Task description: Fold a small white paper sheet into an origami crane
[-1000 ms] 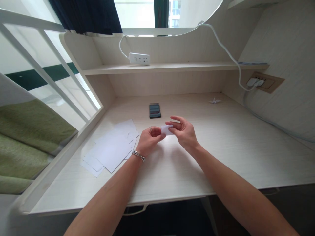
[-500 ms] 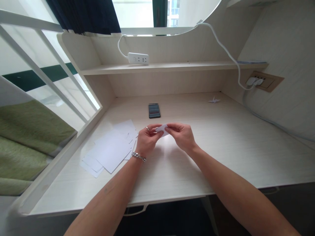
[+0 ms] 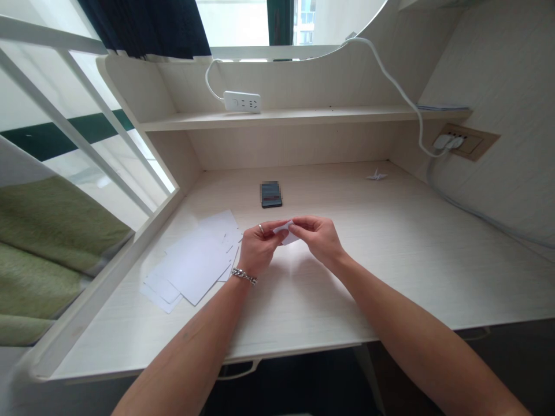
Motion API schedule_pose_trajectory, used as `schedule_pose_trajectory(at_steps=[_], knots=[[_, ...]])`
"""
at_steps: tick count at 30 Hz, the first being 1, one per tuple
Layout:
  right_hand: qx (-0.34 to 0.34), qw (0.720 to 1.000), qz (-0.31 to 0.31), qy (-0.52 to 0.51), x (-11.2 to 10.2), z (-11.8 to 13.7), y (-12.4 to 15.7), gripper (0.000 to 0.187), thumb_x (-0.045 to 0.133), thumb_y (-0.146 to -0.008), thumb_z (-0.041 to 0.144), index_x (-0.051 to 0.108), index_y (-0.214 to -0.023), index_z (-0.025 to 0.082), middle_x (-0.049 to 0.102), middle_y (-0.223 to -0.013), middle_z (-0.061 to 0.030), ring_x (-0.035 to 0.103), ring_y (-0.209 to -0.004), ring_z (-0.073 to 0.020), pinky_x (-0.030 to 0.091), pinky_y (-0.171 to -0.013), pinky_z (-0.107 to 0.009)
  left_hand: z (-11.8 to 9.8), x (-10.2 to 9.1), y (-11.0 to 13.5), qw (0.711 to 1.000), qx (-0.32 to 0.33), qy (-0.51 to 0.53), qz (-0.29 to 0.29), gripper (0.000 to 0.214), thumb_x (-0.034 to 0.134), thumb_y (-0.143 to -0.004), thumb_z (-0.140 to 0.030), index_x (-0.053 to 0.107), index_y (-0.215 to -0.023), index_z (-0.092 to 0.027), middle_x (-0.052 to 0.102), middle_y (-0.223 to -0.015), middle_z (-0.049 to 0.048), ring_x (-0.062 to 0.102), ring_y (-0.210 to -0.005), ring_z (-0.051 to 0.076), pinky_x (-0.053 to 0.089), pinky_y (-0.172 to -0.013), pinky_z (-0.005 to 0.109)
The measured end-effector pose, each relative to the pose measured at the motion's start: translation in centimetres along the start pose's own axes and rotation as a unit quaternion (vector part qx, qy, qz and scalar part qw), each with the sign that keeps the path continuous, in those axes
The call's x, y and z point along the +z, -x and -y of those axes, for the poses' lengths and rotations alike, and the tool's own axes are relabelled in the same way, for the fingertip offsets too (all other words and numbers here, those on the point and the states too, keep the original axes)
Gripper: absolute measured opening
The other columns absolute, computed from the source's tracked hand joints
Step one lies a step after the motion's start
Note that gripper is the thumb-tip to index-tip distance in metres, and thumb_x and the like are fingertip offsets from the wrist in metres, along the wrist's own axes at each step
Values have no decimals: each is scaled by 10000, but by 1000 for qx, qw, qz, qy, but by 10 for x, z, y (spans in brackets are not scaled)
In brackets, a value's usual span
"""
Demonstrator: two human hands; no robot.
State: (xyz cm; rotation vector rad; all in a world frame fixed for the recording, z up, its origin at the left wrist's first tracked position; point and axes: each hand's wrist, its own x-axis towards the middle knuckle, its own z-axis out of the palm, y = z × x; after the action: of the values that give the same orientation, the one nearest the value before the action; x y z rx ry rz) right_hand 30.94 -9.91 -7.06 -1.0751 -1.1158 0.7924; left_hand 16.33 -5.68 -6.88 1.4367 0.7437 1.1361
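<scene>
A small folded piece of white paper (image 3: pixel 286 232) is held just above the desk (image 3: pixel 390 254) between both hands. My left hand (image 3: pixel 258 249), with a ring and a chain bracelet, pinches its left side. My right hand (image 3: pixel 318 238) pinches its right side with curled fingers. Most of the paper is hidden by my fingers. A loose stack of white paper sheets (image 3: pixel 195 263) lies left of my left hand.
A dark phone (image 3: pixel 271 194) lies face up behind my hands. A small white paper crane (image 3: pixel 376 175) sits at the back right. A power strip (image 3: pixel 241 101) rests on the shelf, and its cable runs to a wall socket (image 3: pixel 459 141). A white bed rail (image 3: pixel 87 138) borders the left.
My right hand's fingers have curled in over the paper and both hands have drawn close together. The flat piece of paper is now folded smaller between them.
</scene>
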Motion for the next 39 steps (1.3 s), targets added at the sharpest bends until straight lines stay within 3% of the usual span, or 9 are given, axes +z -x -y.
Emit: schedule_pose_trajectory(at_steps=[6, 14, 18, 25, 31, 35, 39], knots=[[38, 999, -9, -18, -1, 1, -1, 261, 750, -691, 397, 725, -797, 160, 726, -770, -68, 659, -706, -203, 517, -675, -331, -1, 0, 0, 999, -36, 4, 17, 462, 839, -608, -330, 729, -1014, -138, 736, -729, 62, 673, -673, 180, 571, -632, 312], [90, 994, -36, -53, 1, 4, -2, 318, 799, -606, 404, 710, -761, 141, 704, -724, -63, 623, -657, -176, 494, -636, -314, -5, -1, -1, 989, -131, 69, 19, 486, 896, -503, -298, 685, -892, -97, 662, -591, 16, 656, -599, 167, 590, -643, 349], [111, 990, -49, -65, 2, 4, -2, 334, 817, -570, 410, 707, -739, 144, 703, -714, -60, 622, -653, -172, 510, -653, -324, -4, 0, -3, 982, -166, 94, 10, 421, 864, -559, -394, 641, -758, -98, 699, -679, 76, 684, -647, 194, 584, -659, 355], [147, 983, -61, -86, 0, 7, -3, 316, 831, -548, 380, 703, -718, 146, 696, -696, -52, 627, -654, -172, 533, -653, -334, -2, -1, -5, 980, -174, 90, 25, 507, 714, -677, -602, 634, -766, -109, 690, -662, 90, 691, -656, 206, 573, -648, 346], [147, 984, -63, -82, -4, 9, -4, 276, 825, -563, 340, 707, -714, 142, 685, -685, -45, 621, -644, -163, 517, -645, -325, -5, -1, -1, 983, -160, 41, 76, 404, 875, -542, -381, 655, -736, -103, 681, -665, 67, 658, -596, 159, 563, -637, 300], [146, 985, -54, -71, -3, 8, -4, 291, 822, -570, 362, 710, -721, 140, 692, -707, -56, 626, -663, -172, 514, -659, -336, -5, -1, -1, 983, -165, 34, 72, 361, 869, -563, -339, 645, -727, -108, 665, -652, 51, 657, -589, 153, 557, -613, 286], [134, 988, -47, -67, -3, 7, -4, 318, 827, -564, 383, 711, -726, 135, 690, -685, -60, 612, -628, -170, 496, -626, -332, -5, -3, -1, 977, -186, 25, 105, 341, 864, -577, -313, 664, -745, -94, 682, -702, 76, 673, -635, 163, 555, -637, 285]])
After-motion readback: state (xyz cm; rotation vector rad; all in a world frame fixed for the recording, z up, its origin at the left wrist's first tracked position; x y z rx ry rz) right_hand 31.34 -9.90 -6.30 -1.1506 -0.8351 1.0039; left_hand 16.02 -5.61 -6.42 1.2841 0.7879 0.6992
